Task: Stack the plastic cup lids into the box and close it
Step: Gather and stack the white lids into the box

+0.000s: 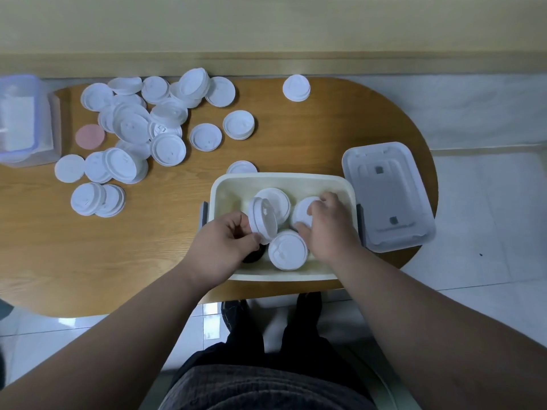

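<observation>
Lids (287,250) — round white plastic — in rounded cream box (278,176).

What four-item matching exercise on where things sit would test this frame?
Things:
1. box lid
2. pink disc
3. tilted lids
4. right lid

Places:
A. gripped by the right hand inside the box
B. on the table, right of the box
C. pinched by the left hand inside the box
D. on the table beside the loose lids

Pairs: 1-B, 2-D, 3-C, 4-A
</observation>
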